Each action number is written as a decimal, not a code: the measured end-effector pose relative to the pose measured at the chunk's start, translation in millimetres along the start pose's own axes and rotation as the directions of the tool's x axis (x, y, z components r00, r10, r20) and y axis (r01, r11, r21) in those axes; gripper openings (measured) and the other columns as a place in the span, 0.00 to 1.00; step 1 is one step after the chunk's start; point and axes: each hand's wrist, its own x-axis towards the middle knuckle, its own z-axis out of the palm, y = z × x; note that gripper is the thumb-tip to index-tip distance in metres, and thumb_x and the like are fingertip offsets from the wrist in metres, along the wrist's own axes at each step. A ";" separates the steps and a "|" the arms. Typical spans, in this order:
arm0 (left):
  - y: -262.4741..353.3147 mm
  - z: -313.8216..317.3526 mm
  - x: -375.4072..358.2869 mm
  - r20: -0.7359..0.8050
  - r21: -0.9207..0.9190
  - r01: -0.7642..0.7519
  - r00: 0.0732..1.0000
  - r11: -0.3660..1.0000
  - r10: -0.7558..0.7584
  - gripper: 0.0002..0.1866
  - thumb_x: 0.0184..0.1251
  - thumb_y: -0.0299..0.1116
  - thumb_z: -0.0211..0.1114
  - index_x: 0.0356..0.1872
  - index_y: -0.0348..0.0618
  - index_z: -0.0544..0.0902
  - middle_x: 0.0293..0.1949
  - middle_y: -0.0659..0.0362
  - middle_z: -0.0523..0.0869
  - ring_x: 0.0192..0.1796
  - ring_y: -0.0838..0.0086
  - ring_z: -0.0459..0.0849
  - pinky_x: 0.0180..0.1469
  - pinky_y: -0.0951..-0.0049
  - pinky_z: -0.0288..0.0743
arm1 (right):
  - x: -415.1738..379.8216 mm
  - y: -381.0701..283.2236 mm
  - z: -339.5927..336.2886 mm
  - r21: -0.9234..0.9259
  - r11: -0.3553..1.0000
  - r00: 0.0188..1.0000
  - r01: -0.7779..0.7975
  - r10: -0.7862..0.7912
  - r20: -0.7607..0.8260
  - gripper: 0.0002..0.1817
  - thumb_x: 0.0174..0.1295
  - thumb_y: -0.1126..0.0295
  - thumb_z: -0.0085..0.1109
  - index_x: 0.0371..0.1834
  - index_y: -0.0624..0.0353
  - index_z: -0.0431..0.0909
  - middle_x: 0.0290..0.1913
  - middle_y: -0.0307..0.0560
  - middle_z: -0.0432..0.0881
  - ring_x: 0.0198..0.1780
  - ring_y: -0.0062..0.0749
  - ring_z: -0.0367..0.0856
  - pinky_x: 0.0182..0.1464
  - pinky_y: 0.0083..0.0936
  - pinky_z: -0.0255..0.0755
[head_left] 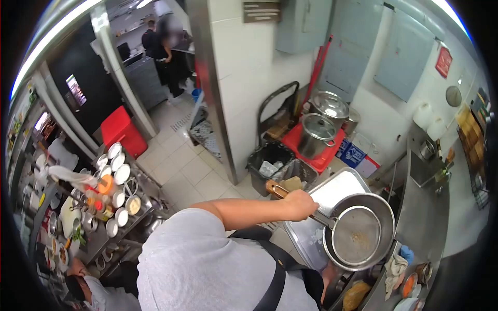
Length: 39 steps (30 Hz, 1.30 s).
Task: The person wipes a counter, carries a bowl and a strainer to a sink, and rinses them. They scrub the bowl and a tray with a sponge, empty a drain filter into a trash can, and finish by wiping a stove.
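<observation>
A round fine-mesh strainer (356,234) with a few light brown bits in its mesh lies over a deep metal pot (386,228). My left hand (301,205) is closed around its long handle, with the wooden end (276,189) sticking out behind my fist. Low beside the pot's near side, part of my right hand (329,274) shows; its fingers are hidden by the pot. Under the strainer and pot, a large metal tray (338,191) and a clear-looking lid or pan (308,239) overlap them in this view.
A steel counter (428,207) runs along the right, with cloths (397,272) and food bowls (410,285). Bins (262,163) and lidded pots (317,137) stand ahead. At left is a crowded prep table (116,228), with one person (104,290) beside it; others stand farther back (161,52).
</observation>
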 end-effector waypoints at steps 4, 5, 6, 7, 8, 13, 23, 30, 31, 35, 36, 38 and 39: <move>-33.6 -0.1 73.5 0.001 -0.026 0.044 0.999 0.999 -0.044 0.21 0.59 0.43 0.75 0.49 0.45 0.84 0.34 0.49 0.90 0.42 0.52 0.90 0.42 0.50 0.81 | 65.1 -10.8 27.5 0.191 0.965 0.959 0.180 -0.215 0.186 0.20 0.66 0.69 0.66 0.59 0.68 0.82 0.61 0.53 0.83 0.62 0.38 0.79 0.65 0.36 0.71; -42.9 4.8 94.9 -0.039 -0.006 0.045 0.998 0.999 -0.045 0.22 0.58 0.44 0.75 0.52 0.48 0.84 0.36 0.49 0.90 0.43 0.52 0.90 0.43 0.51 0.81 | 65.2 -32.0 36.5 0.318 0.948 0.981 -0.008 -0.054 0.186 0.18 0.65 0.72 0.64 0.57 0.67 0.82 0.56 0.50 0.85 0.56 0.36 0.81 0.60 0.36 0.73; -49.0 0.9 119.7 -0.030 0.015 0.035 0.999 0.999 -0.035 0.23 0.57 0.43 0.76 0.53 0.48 0.85 0.38 0.50 0.90 0.45 0.53 0.89 0.44 0.52 0.81 | 66.6 -53.2 45.3 0.447 0.876 0.977 -0.181 0.109 0.181 0.16 0.65 0.75 0.62 0.55 0.67 0.83 0.51 0.47 0.88 0.51 0.34 0.83 0.55 0.36 0.76; -58.4 1.7 144.3 -0.139 -0.021 -0.065 0.988 0.998 0.061 0.23 0.57 0.43 0.77 0.53 0.48 0.85 0.39 0.51 0.90 0.45 0.53 0.89 0.45 0.52 0.81 | 95.7 -20.8 56.4 0.397 0.916 0.993 -0.055 0.009 0.116 0.17 0.64 0.74 0.62 0.55 0.67 0.83 0.47 0.44 0.88 0.47 0.35 0.84 0.47 0.37 0.77; -56.2 -16.0 167.0 -0.132 -0.046 -0.079 0.989 0.996 0.072 0.23 0.55 0.42 0.78 0.52 0.48 0.85 0.40 0.52 0.90 0.45 0.54 0.89 0.46 0.53 0.81 | 105.2 -31.2 60.1 0.158 0.987 0.997 -0.017 0.005 0.075 0.13 0.66 0.73 0.62 0.52 0.65 0.82 0.45 0.48 0.87 0.41 0.31 0.82 0.42 0.32 0.76; -74.5 -33.1 300.3 -0.189 0.008 -0.288 0.940 0.958 0.284 0.23 0.53 0.41 0.79 0.51 0.49 0.85 0.35 0.52 0.88 0.40 0.54 0.89 0.43 0.54 0.80 | 156.1 -80.3 90.3 0.384 0.923 0.980 -0.032 0.105 -0.171 0.15 0.65 0.72 0.69 0.49 0.73 0.85 0.42 0.52 0.89 0.40 0.32 0.85 0.43 0.33 0.78; -34.2 -69.5 542.1 -0.072 -0.019 -0.391 0.918 0.920 0.389 0.27 0.53 0.44 0.79 0.55 0.51 0.85 0.36 0.52 0.90 0.42 0.52 0.88 0.43 0.54 0.79 | 311.8 -147.5 73.1 0.551 0.834 0.848 -0.036 0.317 -0.424 0.16 0.65 0.69 0.72 0.49 0.71 0.83 0.41 0.51 0.89 0.39 0.31 0.86 0.43 0.33 0.79; -38.9 -101.1 668.6 0.027 0.016 -0.268 0.963 0.963 0.268 0.31 0.54 0.48 0.80 0.60 0.52 0.85 0.37 0.52 0.91 0.43 0.56 0.90 0.47 0.59 0.80 | 427.6 -154.2 61.1 0.463 0.886 0.752 -0.016 0.316 -0.579 0.19 0.67 0.63 0.69 0.50 0.71 0.83 0.43 0.54 0.89 0.42 0.36 0.87 0.49 0.35 0.78; -42.7 -103.7 682.9 0.018 0.011 -0.227 0.974 0.974 0.227 0.31 0.54 0.48 0.80 0.60 0.51 0.85 0.37 0.53 0.91 0.43 0.57 0.90 0.46 0.59 0.80 | 437.8 -145.4 62.4 0.466 0.884 0.745 -0.030 0.331 -0.580 0.19 0.67 0.63 0.69 0.50 0.71 0.83 0.43 0.54 0.89 0.42 0.36 0.87 0.49 0.35 0.78; -52.8 -121.3 753.7 -0.011 0.002 -0.147 0.989 0.989 0.147 0.30 0.55 0.50 0.80 0.58 0.49 0.86 0.39 0.52 0.92 0.44 0.56 0.91 0.47 0.59 0.80 | 472.0 -186.9 30.1 0.084 0.955 0.739 -0.285 0.275 -0.615 0.27 0.65 0.52 0.68 0.46 0.72 0.82 0.43 0.63 0.88 0.45 0.55 0.87 0.52 0.43 0.77; -59.2 -121.8 779.3 0.017 0.035 -0.120 0.993 0.992 0.119 0.29 0.56 0.50 0.79 0.57 0.48 0.86 0.40 0.51 0.92 0.45 0.54 0.90 0.47 0.57 0.80 | 475.1 -199.3 18.2 0.002 0.944 0.778 -0.330 0.273 -0.565 0.27 0.65 0.49 0.67 0.42 0.71 0.83 0.42 0.66 0.87 0.46 0.59 0.86 0.52 0.46 0.76; -65.5 -120.6 823.7 -0.032 0.025 -0.146 0.989 0.989 0.146 0.28 0.57 0.51 0.78 0.56 0.48 0.86 0.41 0.51 0.92 0.47 0.52 0.90 0.47 0.56 0.80 | 484.4 -204.5 8.3 -0.072 0.920 0.803 -0.386 0.296 -0.517 0.29 0.64 0.47 0.66 0.38 0.70 0.83 0.41 0.69 0.86 0.47 0.63 0.85 0.51 0.50 0.76; -66.8 -120.1 848.2 -0.055 0.047 -0.148 0.987 0.988 0.150 0.28 0.58 0.51 0.78 0.56 0.48 0.86 0.42 0.50 0.92 0.47 0.52 0.90 0.48 0.55 0.80 | 490.2 -202.9 4.0 -0.040 0.930 0.810 -0.366 0.297 -0.506 0.28 0.64 0.47 0.66 0.35 0.69 0.82 0.39 0.69 0.85 0.45 0.64 0.84 0.50 0.50 0.75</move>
